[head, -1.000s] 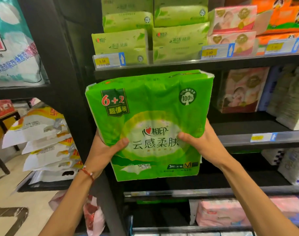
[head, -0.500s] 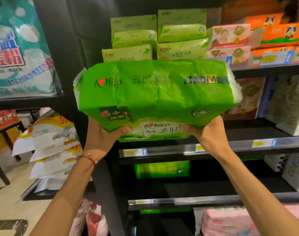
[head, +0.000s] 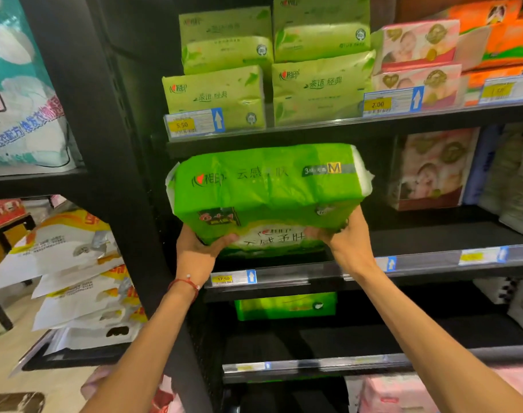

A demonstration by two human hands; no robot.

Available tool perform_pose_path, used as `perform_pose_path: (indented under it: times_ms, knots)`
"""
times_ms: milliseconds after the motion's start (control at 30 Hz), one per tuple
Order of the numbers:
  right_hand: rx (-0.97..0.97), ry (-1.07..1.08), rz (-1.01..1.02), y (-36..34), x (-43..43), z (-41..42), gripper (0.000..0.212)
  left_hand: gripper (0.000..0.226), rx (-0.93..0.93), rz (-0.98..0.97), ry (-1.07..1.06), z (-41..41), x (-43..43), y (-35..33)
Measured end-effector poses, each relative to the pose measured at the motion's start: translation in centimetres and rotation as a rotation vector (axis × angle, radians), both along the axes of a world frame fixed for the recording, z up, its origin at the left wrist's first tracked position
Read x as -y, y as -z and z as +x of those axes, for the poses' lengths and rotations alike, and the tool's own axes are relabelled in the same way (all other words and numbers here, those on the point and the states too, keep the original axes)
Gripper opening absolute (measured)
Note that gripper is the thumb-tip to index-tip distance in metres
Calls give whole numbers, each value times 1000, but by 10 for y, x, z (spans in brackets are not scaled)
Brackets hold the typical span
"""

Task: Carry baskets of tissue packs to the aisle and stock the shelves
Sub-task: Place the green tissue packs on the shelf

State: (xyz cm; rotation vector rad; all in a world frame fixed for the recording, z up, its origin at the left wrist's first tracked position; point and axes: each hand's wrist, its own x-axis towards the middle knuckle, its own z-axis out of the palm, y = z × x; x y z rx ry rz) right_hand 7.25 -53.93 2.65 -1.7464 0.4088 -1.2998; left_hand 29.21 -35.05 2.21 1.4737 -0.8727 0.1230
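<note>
A large bright green tissue pack (head: pixel 266 192) lies tilted flat, its far end inside the middle shelf (head: pixel 433 263) opening, under the upper shelf. My left hand (head: pixel 197 251) grips its near left corner from below. My right hand (head: pixel 343 236) grips its near right corner. A red string bracelet sits on my left wrist. No basket is visible.
Pale green tissue packs (head: pixel 215 93) and pink baby-print packs (head: pixel 418 46) fill the upper shelf. A pink pack (head: pixel 436 171) stands right of my pack. Another green pack (head: pixel 284 305) lies one shelf down. White bags (head: pixel 66 275) are stacked at the left.
The green pack went from upright and facing me to lying flat, then moved forward and down into the middle shelf opening. Both hands kept their grip.
</note>
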Motion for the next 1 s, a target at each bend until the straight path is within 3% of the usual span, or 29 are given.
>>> perform_pose_path:
  times_ms: [200, 367, 500, 667, 800, 967, 1000]
  knots:
    - [3, 0, 41, -1, 13, 18, 71, 79, -50, -36, 59, 15, 16, -2]
    - [-17, 8, 57, 4, 17, 17, 77, 70, -52, -61, 56, 9, 16, 0]
    - [17, -7, 155, 8, 16, 11, 61, 79, 7, -123, 101, -1, 13, -8]
    - [35, -56, 251, 7, 20, -5, 60, 104, 157, -87, 150, -19, 3, -30]
    - [-21, -74, 266, 6, 13, -20, 69, 104, 342, -117, 51, -54, -6, -46]
    - [67, 201, 253, 8, -15, -51, 75, 95, 774, -17, -227, -96, -10, -54]
    - [55, 289, 214, 11, -21, -57, 85, 94, 871, 23, -251, -101, -9, -56]
